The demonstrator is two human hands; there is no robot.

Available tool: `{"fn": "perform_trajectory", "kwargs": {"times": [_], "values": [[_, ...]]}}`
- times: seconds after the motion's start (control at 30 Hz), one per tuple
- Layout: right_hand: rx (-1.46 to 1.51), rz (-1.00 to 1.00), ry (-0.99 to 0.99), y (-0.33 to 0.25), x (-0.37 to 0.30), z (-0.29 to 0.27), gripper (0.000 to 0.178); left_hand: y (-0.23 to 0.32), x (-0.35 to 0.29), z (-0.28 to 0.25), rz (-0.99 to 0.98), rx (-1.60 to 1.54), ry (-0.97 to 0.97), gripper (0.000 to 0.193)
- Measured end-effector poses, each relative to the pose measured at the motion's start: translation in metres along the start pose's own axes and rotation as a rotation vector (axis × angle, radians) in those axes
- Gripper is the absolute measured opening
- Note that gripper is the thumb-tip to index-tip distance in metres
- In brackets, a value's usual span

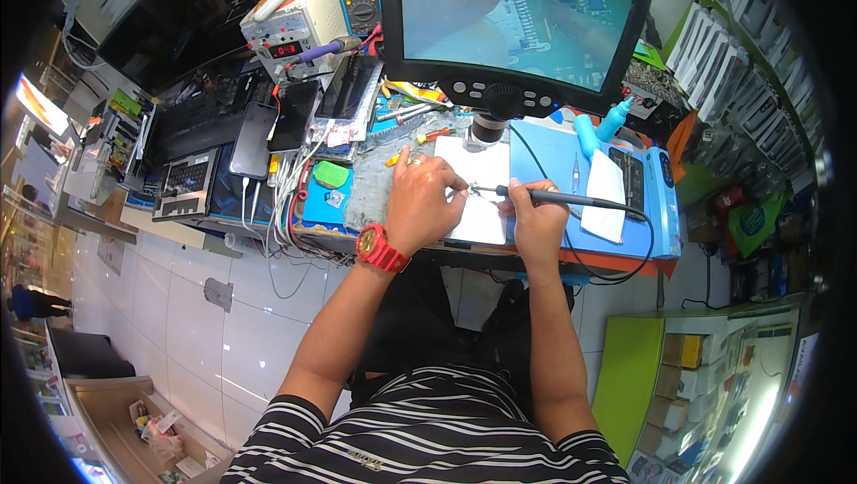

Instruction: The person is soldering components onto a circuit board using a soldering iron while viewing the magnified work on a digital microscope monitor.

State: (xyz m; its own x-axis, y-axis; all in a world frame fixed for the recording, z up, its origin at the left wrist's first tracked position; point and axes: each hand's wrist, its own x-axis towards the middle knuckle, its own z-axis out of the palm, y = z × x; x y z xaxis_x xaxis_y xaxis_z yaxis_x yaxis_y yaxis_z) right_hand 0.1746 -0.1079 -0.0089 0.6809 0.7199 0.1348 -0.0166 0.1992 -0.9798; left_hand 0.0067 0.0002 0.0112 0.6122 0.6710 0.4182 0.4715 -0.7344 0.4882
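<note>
My right hand (539, 227) grips a black soldering iron (564, 197) like a pen, its tip aimed left. Across from it, my left hand (420, 203), with a red watch on the wrist, has thumb and forefinger closed together by the iron's tip. What those fingers hold is too small to make out. Both hands are over a white plate (482, 230) below the lens of a digital microscope (487, 129). On the microscope's screen (544, 20), a green circuit board with a row of metal contacts appears enlarged beside a blurred fingertip.
A blue mat (537, 149) at right bears a white paper (603, 198), tweezers and teal bottles. The iron's black cable loops over the bench edge. Phones (253, 138), tangled white cables, a green sponge (331, 174), a power supply (284, 33) and a multimeter (360, 0) crowd the left.
</note>
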Motion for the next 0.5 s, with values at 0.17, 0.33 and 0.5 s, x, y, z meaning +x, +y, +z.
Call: {"fn": "perform_trajectory", "kwargs": {"times": [0.17,0.33,0.5], "values": [[0.011,-0.001,-0.007,0.0016,0.0003,-0.0004,0.021,0.0007,0.0002,-0.0013,-0.009,-0.014,-0.007,0.009],[0.015,0.002,0.003,-0.0013,-0.0005,0.0007,0.02,0.0006,0.0007,-0.0013,-0.004,-0.015,-0.005,0.009],[-0.007,0.0,-0.013,-0.0004,-0.0002,-0.0004,0.02,0.0004,0.0004,-0.0014,0.0,-0.007,-0.002,0.008]]}}
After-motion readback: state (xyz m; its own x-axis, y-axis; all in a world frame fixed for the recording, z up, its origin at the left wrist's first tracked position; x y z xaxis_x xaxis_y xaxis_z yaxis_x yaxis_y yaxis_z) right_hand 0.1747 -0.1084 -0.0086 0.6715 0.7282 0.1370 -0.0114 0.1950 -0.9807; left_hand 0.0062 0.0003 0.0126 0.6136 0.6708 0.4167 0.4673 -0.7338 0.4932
